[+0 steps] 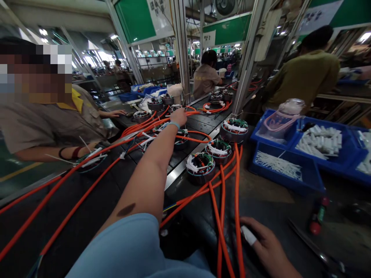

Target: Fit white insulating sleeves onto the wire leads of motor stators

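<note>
My left arm stretches far forward across the line. My left hand (pixel 179 117) is among orange cables (pixel 191 112) and wired motor stators (pixel 181 139); its fingers are hidden, so any grip on them is unclear. Low on the right, my right hand (pixel 265 245) rests on the dark bench with fingers extended and one digit wrapped in white. Its fingertips lie close beside an orange cable (pixel 238 193); contact is uncertain. Ahead of it, three round stators with white-sleeved leads stand in a row: a near stator (pixel 200 168), a middle stator (pixel 218 150) and a far stator (pixel 234 130).
Blue bins (pixel 285 166) at right hold white sleeves and a plastic jug (pixel 285 114). Pliers-like handles (pixel 308 239) and a red-and-green tool (pixel 319 216) lie nearby. A co-worker (pixel 52 123) at left touches another stator (pixel 92 161). Metal posts (pixel 246 58) rise beyond the bench.
</note>
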`<state>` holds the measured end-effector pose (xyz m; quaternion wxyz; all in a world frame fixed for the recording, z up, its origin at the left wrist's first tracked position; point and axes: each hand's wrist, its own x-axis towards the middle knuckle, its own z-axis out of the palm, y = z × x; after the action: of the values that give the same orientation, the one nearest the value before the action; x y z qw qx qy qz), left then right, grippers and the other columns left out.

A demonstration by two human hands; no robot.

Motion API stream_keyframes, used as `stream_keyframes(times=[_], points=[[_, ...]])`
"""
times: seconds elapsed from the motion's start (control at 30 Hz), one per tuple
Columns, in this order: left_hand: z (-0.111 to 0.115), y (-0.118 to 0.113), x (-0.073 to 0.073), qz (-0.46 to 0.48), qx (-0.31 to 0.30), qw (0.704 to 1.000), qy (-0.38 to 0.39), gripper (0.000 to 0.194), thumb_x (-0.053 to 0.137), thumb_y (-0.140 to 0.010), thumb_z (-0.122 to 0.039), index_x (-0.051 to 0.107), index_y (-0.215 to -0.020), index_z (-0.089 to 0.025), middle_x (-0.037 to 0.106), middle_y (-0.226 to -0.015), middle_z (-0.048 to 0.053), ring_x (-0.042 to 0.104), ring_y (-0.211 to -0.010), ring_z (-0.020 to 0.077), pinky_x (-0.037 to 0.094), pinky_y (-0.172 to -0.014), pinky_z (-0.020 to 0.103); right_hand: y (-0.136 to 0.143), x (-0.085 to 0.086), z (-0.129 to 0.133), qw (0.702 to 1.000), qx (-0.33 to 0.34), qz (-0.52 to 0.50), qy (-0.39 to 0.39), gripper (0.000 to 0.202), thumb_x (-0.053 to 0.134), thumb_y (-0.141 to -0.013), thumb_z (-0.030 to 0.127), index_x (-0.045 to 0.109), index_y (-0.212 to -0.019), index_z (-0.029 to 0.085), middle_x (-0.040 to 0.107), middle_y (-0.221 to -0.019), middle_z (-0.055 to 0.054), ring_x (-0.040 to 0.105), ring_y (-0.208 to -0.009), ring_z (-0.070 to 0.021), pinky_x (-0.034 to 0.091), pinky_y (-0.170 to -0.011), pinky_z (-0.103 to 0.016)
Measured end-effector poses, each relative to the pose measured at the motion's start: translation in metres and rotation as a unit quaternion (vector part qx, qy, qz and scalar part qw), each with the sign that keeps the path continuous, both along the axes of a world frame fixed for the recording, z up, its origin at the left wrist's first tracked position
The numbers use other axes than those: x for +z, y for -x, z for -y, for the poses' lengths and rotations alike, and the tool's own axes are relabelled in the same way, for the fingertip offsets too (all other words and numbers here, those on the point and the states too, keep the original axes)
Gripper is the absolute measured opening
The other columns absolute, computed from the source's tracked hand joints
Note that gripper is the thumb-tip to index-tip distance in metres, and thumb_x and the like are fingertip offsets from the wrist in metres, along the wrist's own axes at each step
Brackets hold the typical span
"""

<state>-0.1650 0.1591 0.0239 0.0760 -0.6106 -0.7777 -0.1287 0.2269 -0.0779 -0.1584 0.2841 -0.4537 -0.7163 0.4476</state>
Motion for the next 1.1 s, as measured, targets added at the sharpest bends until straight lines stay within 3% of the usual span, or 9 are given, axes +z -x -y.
stream_keyframes(times=[0.2,0.43,0.5,0.6,0.73,0.83,0.9,1.03,1.1], points=[[0.026,-0.008,0.056,-0.017,-0.059,0.997,-0.048,0.034,0.033,-0.095,-0.026,0.048,-0.125,-0.019,0.047,-0.131,0.011,0.036,-0.127,0.0301,0.027,-0.104,0.05,0.002,0.007,-0.001,1.0,-0.005,-0.005,0.011,0.032,0.056,-0.078,0.043,0.071,-0.097,0.022,0.07,-0.103,-0.008,0.065,-0.096,-0.0246,0.053,-0.085,-0.034],[0.085,-0.034,0.041,0.159,-0.176,0.968,0.082,0.033,0.062,-0.08,-0.03,0.059,-0.11,-0.018,0.067,-0.09,0.005,0.062,-0.085,0.0178,0.049,-0.08,0.03,0.003,0.01,-0.001,1.0,0.01,-0.001,-0.012,0.03,0.056,-0.076,0.039,0.071,-0.096,0.023,0.07,-0.103,-0.007,0.065,-0.097,-0.0244,0.053,-0.085,-0.033],[0.099,-0.041,0.038,0.333,-0.186,0.924,0.034,0.032,0.042,-0.092,-0.031,0.053,-0.115,-0.014,0.066,-0.09,0.008,0.062,-0.077,0.014,0.051,-0.074,0.028,0.001,0.008,-0.001,1.0,0.01,0.003,-0.018,0.031,0.055,-0.076,0.039,0.071,-0.096,0.022,0.07,-0.102,-0.007,0.065,-0.097,-0.0246,0.053,-0.084,-0.033],[0.101,-0.064,0.034,0.603,-0.175,0.773,-0.086,0.034,0.028,-0.096,-0.032,0.051,-0.108,-0.011,0.063,-0.088,0.009,0.061,-0.074,0.0112,0.053,-0.073,0.026,0.007,0.012,-0.004,0.998,-0.033,0.007,-0.047,0.031,0.055,-0.075,0.042,0.069,-0.094,0.021,0.07,-0.1,-0.008,0.064,-0.096,-0.026,0.053,-0.084,-0.036],[0.085,-0.133,0.018,0.716,-0.191,0.66,-0.129,0.031,0.028,-0.097,-0.035,0.044,-0.114,-0.016,0.057,-0.096,0.006,0.06,-0.08,0.0098,0.051,-0.075,0.025,0.047,0.048,-0.012,0.988,-0.085,-0.122,-0.048,0.049,0.053,-0.079,0.046,0.053,-0.122,0.022,0.063,-0.115,-0.012,0.059,-0.106,-0.0258,0.049,-0.09,-0.039],[0.084,-0.183,-0.003,0.691,-0.233,0.677,-0.096,0.029,0.034,-0.096,-0.034,0.041,-0.119,-0.018,0.057,-0.104,0.007,0.06,-0.087,0.0111,0.05,-0.077,0.026,0.081,0.084,-0.016,0.966,0.007,-0.251,0.07,0.057,0.035,-0.085,0.056,0.044,-0.131,0.022,0.063,-0.109,-0.014,0.064,-0.093,-0.0236,0.053,-0.077,-0.038],[0.092,-0.195,-0.014,0.605,-0.305,0.736,-0.018,0.032,0.043,-0.092,-0.036,0.045,-0.119,-0.017,0.06,-0.103,0.007,0.061,-0.087,0.013,0.05,-0.077,0.027,0.088,0.1,-0.018,0.944,0.027,-0.293,0.147,0.054,0.032,-0.087,0.056,0.05,-0.124,0.022,0.064,-0.09,-0.01,0.063,-0.071,-0.0188,0.052,-0.062,-0.033],[0.112,-0.154,-0.018,0.156,-0.334,0.929,0.036,0.039,0.053,-0.085,-0.046,0.055,-0.116,-0.023,0.063,-0.108,0.004,0.059,-0.099,0.0188,0.045,-0.088,0.031,0.058,0.104,-0.021,0.902,-0.079,-0.353,0.236,0.036,0.062,-0.076,0.04,0.06,-0.106,0.021,0.042,-0.061,0.005,0.027,-0.037,-0.0022,0.026,-0.033,-0.015],[0.114,-0.114,-0.015,0.074,-0.264,0.962,0.011,0.035,0.054,-0.085,-0.037,0.057,-0.116,-0.02,0.059,-0.118,0.008,0.049,-0.116,0.0256,0.036,-0.1,0.039,0.033,0.098,-0.02,0.889,-0.13,-0.355,0.26,0.035,0.066,-0.073,0.037,0.061,-0.104,0.02,0.037,-0.059,0.006,0.019,-0.036,0.0,0.019,-0.031,-0.013]])
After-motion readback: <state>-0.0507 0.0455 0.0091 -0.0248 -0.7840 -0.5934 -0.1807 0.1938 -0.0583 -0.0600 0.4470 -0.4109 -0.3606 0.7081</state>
